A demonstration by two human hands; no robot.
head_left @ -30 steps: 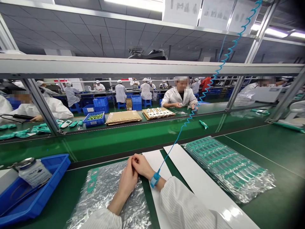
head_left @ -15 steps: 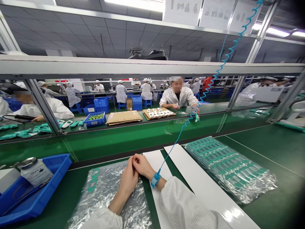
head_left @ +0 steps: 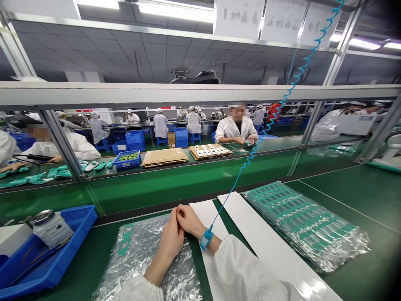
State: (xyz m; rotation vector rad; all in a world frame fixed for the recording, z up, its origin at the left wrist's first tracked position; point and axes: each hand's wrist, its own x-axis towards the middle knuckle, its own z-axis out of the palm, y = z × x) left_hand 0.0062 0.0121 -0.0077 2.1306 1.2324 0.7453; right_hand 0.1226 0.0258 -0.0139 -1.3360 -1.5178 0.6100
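Note:
My left hand (head_left: pixel 171 238) and my right hand (head_left: pixel 189 221) meet above the right edge of a clear plastic sheet (head_left: pixel 147 251). Their fingers are curled and pressed against each other at the tips, and whatever may be between them is hidden. Near the sheet's upper left corner lie green ring-shaped pieces (head_left: pixel 125 239). A blue wrist strap (head_left: pixel 206 239) circles my right wrist, tied to a coiled blue cord (head_left: pixel 250 156) that runs upward. Just right of my hands lies a white strip (head_left: pixel 211 213), partly under my right forearm.
A second white strip (head_left: pixel 250 225) lies further right, beside stacked plastic sheets of green pieces (head_left: pixel 300 221). At left, a blue tray (head_left: pixel 67 257) holds a metal-topped bottle (head_left: pixel 52 229). Across the green belt (head_left: pixel 175 177) sits a co-worker (head_left: pixel 236 127), near cardboard sheets (head_left: pixel 164 157).
The view has tilted slightly, shifting everything a little down and right. My hands keep the same joined pose. The co-worker opposite has drawn the outstretched hand back to the other one.

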